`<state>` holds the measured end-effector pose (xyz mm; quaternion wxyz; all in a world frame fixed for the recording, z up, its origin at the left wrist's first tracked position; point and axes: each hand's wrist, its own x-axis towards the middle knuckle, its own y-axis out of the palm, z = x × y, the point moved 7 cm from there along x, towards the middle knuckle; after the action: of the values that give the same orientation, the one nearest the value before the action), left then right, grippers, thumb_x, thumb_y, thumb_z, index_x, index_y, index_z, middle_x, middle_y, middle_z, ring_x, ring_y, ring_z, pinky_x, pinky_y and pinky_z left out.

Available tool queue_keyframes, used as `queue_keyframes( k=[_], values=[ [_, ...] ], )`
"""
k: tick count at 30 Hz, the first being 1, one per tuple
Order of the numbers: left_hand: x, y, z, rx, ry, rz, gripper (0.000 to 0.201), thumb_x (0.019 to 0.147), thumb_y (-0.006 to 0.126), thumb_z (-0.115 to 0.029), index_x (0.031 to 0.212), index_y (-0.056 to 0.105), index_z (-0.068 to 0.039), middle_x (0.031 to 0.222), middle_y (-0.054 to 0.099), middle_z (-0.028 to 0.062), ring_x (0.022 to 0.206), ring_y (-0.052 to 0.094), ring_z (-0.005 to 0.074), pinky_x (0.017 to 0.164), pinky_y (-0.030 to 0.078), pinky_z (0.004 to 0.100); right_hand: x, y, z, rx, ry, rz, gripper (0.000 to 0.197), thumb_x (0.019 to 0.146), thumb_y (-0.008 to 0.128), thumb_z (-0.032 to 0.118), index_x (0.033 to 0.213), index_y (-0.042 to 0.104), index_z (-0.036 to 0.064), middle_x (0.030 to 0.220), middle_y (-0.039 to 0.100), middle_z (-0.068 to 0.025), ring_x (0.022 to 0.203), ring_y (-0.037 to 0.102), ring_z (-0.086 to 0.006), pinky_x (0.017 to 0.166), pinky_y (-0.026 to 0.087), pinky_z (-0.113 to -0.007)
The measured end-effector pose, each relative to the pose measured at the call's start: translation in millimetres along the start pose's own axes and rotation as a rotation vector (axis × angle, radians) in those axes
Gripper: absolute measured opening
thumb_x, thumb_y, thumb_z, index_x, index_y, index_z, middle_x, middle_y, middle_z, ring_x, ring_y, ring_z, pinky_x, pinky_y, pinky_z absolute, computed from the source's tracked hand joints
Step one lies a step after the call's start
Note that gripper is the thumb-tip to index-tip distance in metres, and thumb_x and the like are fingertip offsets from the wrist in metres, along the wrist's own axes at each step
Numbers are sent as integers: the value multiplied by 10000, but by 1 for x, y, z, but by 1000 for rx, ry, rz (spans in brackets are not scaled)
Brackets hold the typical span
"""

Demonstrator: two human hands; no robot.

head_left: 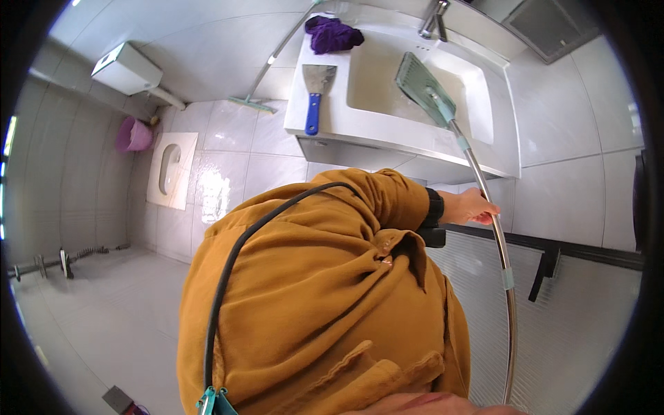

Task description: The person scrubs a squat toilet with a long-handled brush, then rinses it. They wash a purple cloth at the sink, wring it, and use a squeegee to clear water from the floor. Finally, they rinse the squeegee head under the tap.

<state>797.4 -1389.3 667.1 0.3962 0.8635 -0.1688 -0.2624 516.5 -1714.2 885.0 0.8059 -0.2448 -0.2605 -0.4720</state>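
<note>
Flat mop head in the washbasin, one hand on its pole

From the left: a pink bucket [133,135] stands by the squat toilet [171,170], its contents hidden. A blue-handled scraper [315,95] and a purple cloth [333,34] lie on the counter beside the white basin [484,104], where the green flat mop [427,90] head rests. The right hand [474,206] grips the mop's metal pole. The left hand is out of sight.

Bright, even daylight across white tile, strongest at upper left. Hard glare on the wet floor tiles [213,190] beside the squat pan [169,168]. Soft shadow beneath the sink [415,90] worktop. Heavy fisheye bending of wall lines, black vignette around the rim. Mustard sleeve [325,290] sharp, lower edge blurred close to the lens.
</note>
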Motion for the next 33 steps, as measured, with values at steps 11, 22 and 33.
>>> queue_keyframes(
  k=[11, 22, 33],
  values=[
    [-85, 37, -78, -25, 335, 125, 290, 769, 687, -95, 917, 483, 46, 821, 586, 129, 704, 621, 190, 634, 538, 287, -20, 72, 2, 205, 85, 242, 224, 928, 477, 226, 1084, 463, 66, 1013, 577, -88, 914, 569, -218, 844, 442, -371],
    [-304, -36, -176, -123, 783, 91, 273, 786, 674, -84, 897, 457, 38, 748, 615, 130, 588, 636, 169, 545, 553, 247, -69, 141, 100, 410, 88, 492, 163, 938, 451, 202, 992, 484, 52, 969, 581, -94, 913, 568, -209, 880, 424, -367],
    [-502, -396, -126, -450, 718, -547, 91, 778, 582, -105, 753, 528, -36, 797, 616, 105, 689, 611, 178, 657, 521, 318, -179, 254, 258, 532, 111, 773, 169, 947, 425, 178, 899, 506, 38, 924, 586, -100, 911, 566, -200, 916, 406, -362]
  ],
)
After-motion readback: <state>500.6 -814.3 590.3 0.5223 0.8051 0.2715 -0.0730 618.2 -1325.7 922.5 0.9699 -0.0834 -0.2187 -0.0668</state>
